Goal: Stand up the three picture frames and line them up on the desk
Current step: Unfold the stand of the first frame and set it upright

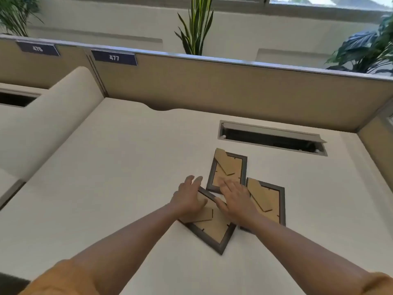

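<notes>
Three dark-edged picture frames lie face down on the white desk (106, 167), brown cardboard backs and stands up. The far frame (229, 167) lies flat near the cable slot. The right frame (269, 199) lies flat beside it. The near frame (214, 228) is turned like a diamond and its far corner is raised off the desk. My left hand (189, 199) holds its left upper edge, thumb on the backing. My right hand (236, 199) rests on its right upper edge, fingers spread and reaching over the far frame's lower corner.
An open cable slot (272, 138) is cut into the desk behind the frames. A tan partition (234, 86) with a label 477 closes the back and right. A low white divider (49, 116) borders the left. Plants stand behind the partition.
</notes>
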